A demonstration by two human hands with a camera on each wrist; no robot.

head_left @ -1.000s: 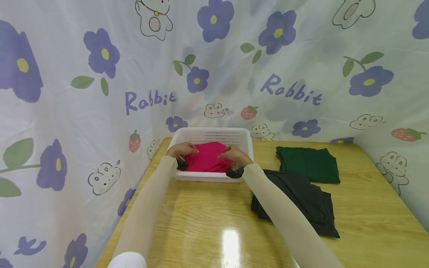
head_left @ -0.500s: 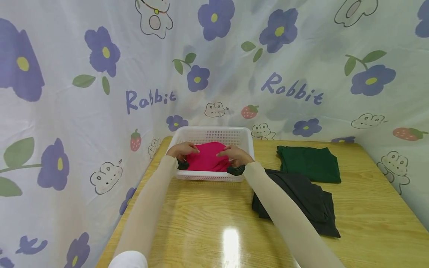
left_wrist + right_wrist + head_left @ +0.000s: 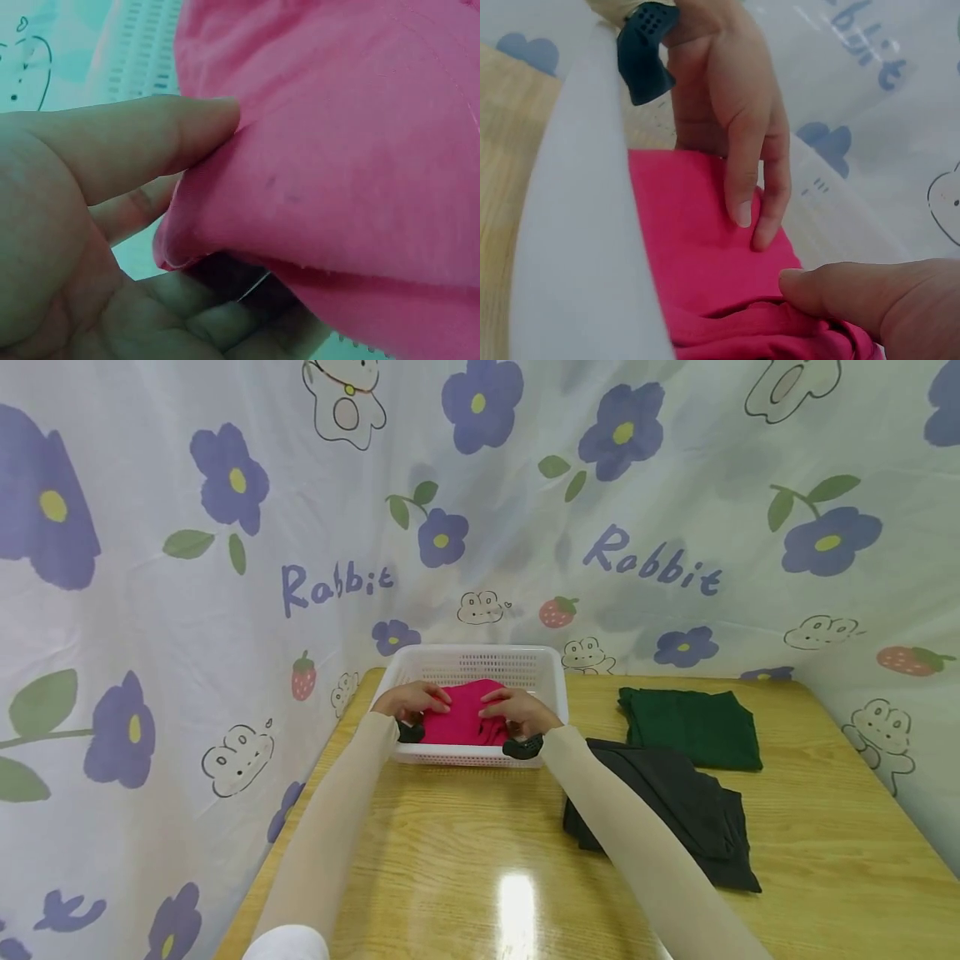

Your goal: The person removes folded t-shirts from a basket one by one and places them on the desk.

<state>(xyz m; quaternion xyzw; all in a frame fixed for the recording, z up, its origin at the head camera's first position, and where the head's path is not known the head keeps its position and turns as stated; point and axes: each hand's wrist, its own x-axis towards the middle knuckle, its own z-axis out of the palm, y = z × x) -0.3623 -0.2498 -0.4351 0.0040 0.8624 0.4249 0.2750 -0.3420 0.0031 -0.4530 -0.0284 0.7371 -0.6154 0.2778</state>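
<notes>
A folded hot-pink garment (image 3: 467, 713) lies inside the white plastic basket (image 3: 480, 650), bunched at its right side. My left hand (image 3: 414, 698) grips its left edge; in the left wrist view the thumb (image 3: 172, 135) lies on top and the other fingers pass underneath. From the right, my right hand (image 3: 522, 710) grips the garment's other edge. The right wrist view shows that thumb (image 3: 832, 292) pressing on the bunched folds, with the rest of the hand out of sight. Both hands are inside the basket's rim.
On the wooden table (image 3: 450, 843), a dark grey folded garment (image 3: 675, 802) lies under and beside the right forearm. Behind it is a dark green folded garment (image 3: 693, 727). A patterned curtain (image 3: 495, 527) rises right behind the basket and along the left edge.
Both hands have drawn slightly toward each other over the pink garment, which now shows narrower between them. The basket and the other garments stay in place.
</notes>
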